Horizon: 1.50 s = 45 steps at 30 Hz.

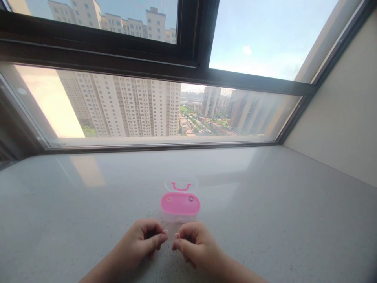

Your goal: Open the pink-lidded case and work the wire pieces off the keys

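Observation:
A small clear plastic box with a pink inner surface stands on the stone sill, just beyond my hands. Behind it lies a clear piece with a pink U-shaped handle, probably the lid. A small dark ring rests on the pink surface near its right end, and a faint pale round mark shows near its left end. My left hand and my right hand rest close together in front of the box. Both curl their fingers, and neither shows anything held.
The pale speckled stone windowsill runs across the view and meets a dark window frame at the back. A beige wall rises on the right. Tall apartment buildings show through the glass.

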Available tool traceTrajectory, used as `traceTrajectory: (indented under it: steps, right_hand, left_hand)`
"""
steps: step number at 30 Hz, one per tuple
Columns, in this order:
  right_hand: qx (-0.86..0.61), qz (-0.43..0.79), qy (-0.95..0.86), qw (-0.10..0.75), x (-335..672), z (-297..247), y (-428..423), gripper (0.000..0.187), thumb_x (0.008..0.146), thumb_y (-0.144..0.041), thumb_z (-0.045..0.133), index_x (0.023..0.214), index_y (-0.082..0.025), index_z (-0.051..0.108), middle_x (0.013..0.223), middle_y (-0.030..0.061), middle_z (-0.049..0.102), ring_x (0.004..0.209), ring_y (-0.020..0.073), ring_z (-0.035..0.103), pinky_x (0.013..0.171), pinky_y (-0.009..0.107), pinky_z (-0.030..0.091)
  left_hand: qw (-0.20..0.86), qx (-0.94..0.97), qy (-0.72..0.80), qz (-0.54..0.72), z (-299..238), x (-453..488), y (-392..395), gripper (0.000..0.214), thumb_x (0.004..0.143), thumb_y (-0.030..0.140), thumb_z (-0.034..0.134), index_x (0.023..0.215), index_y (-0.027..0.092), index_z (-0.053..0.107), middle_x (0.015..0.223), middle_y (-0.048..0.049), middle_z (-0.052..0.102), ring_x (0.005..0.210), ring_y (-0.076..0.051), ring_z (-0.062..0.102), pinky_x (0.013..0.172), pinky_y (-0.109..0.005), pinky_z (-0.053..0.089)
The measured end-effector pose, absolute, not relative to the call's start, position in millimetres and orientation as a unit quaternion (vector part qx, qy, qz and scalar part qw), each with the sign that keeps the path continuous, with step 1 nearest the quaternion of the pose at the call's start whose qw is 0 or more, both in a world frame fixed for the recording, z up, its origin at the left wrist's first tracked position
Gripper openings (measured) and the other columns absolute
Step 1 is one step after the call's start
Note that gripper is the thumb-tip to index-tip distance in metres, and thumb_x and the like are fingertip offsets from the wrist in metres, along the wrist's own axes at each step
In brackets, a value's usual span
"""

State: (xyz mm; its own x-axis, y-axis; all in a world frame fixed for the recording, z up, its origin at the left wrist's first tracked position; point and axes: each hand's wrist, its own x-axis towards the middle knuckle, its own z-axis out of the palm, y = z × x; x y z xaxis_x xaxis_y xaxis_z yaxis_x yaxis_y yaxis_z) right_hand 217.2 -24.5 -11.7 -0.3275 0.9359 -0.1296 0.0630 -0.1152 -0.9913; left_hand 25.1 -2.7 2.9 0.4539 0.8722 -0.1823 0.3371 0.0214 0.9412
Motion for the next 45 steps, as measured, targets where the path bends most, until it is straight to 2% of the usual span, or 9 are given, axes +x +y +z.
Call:
traceTrajectory:
  steps: [17, 24, 30, 45]
  right_hand:
    - [-0.447, 0.596, -0.562, 0.360, 218.9, -14.6, -25.3, 0.015, 0.073, -0.025, 0.056, 0.068, -0.013, 0.061, 0.049, -0.0049, 0.048, 0.038, 0.0047, 0.037, 0.040, 0.018, 0.029]
    - [-0.445, 0.597, -0.562, 0.360, 219.4, -14.8, -24.2, 0.013, 0.072, -0.023, 0.056, 0.067, -0.013, 0.062, 0.045, -0.0067, 0.045, 0.036, 0.0041, 0.035, 0.040, 0.018, 0.028]
    - [-0.450, 0.604, -0.552, 0.359, 218.9, -17.5, -25.3, 0.015, 0.071, -0.027, 0.059, 0.066, -0.013, 0.060, 0.049, -0.0050, 0.048, 0.039, 0.0046, 0.038, 0.041, 0.018, 0.028]
    - [-0.467, 0.605, -0.550, 0.338, 217.2, -4.2, -26.0, 0.024, 0.070, -0.035, 0.064, 0.063, -0.013, 0.058, 0.044, -0.0069, 0.043, 0.038, 0.0048, 0.037, 0.041, 0.018, 0.029]
  left_hand:
    - [0.555, 0.649, 0.458, 0.247, 8.3, 27.3, -3.8, 0.025, 0.076, 0.037, 0.059, 0.071, 0.013, 0.062, 0.056, 0.0047, 0.048, 0.048, -0.009, 0.041, 0.047, -0.021, 0.031]
    - [0.560, 0.648, 0.455, 0.245, 2.5, 23.7, -4.3, 0.024, 0.077, 0.037, 0.060, 0.074, 0.013, 0.063, 0.056, 0.0049, 0.049, 0.047, -0.009, 0.042, 0.046, -0.021, 0.032]
    - [0.557, 0.650, 0.454, 0.246, 2.0, 24.4, -2.7, 0.025, 0.077, 0.038, 0.060, 0.073, 0.013, 0.063, 0.057, 0.0048, 0.049, 0.048, -0.009, 0.041, 0.046, -0.021, 0.032]
    - [0.554, 0.653, 0.449, 0.253, 2.0, 24.8, -2.6, 0.026, 0.078, 0.037, 0.060, 0.074, 0.012, 0.063, 0.057, 0.0040, 0.051, 0.049, -0.010, 0.043, 0.048, -0.021, 0.033]
